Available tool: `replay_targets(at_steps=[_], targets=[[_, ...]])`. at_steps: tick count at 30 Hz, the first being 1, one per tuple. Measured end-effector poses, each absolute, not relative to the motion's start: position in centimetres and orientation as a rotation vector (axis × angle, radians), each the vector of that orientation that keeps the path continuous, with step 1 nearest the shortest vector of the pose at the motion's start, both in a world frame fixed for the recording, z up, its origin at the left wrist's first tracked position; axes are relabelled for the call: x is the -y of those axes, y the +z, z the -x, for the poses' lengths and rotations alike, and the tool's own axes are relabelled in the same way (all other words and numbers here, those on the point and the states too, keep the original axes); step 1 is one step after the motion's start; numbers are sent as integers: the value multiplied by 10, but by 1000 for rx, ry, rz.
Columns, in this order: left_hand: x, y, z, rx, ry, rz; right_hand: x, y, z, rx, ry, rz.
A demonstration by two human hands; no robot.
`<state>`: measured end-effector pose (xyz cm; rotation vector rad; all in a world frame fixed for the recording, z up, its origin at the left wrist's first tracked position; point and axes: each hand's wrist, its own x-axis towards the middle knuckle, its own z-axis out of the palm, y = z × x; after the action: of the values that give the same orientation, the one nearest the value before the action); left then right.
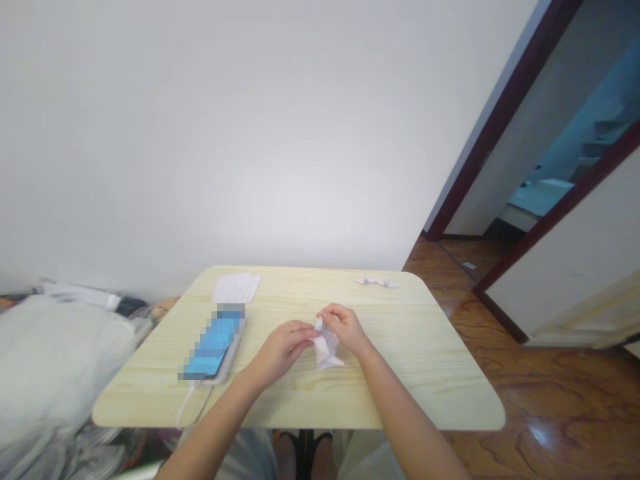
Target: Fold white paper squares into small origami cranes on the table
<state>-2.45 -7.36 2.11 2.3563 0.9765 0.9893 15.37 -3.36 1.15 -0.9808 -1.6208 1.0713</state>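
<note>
- Left hand (283, 343) and right hand (345, 327): both are closed in a pinch on the folded white paper (327, 352), which they hold between them just above the middle of the table (400, 373). Whether the paper's lower tip touches the tabletop cannot be told.
- Risk of tearing: the paper looks thin and is gripped from two sides at its upper part. A pull in opposite directions would likely split it along an existing crease.
- Risk of a skewed crease: the piece appears to hang partly in the air rather than lie flat. A fold pressed here has no firm backing and may land off line.
- Risk of crushing: the fingers of the right hand wrap over the top of the piece. Too tight a grip would flatten layers that hold its shape.
- Phone (215, 347) with its cable (193, 400): the phone lies near the left forearm, and the cable trails over the near table edge. A sweep of the elbow could catch the cable and drag the phone toward that edge.
- Stack of white sheets (236, 288) and small folded paper figures (377, 282): both rest by the far edge, well apart from the hands. They are light, so a draught or a jolt to the table could slide them off, the figures toward the floor (550, 400).
</note>
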Motion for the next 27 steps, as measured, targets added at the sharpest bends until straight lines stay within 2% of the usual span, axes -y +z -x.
replay_targets(at_steps=[7, 10, 14, 27], targets=[[67, 16, 23, -1168, 1063, -2568, 37, 20, -161, 1633, 676, 935], [66, 18, 26, -1278, 1031, -2646, 42, 27, -167, 1757, 603, 948], [68, 26, 29, -1328, 1025, -2717, 48, 31, -164, 1934, 600, 929], [68, 31, 30, -1372, 878, -2757, 48, 25, -160, 1938, 643, 918]])
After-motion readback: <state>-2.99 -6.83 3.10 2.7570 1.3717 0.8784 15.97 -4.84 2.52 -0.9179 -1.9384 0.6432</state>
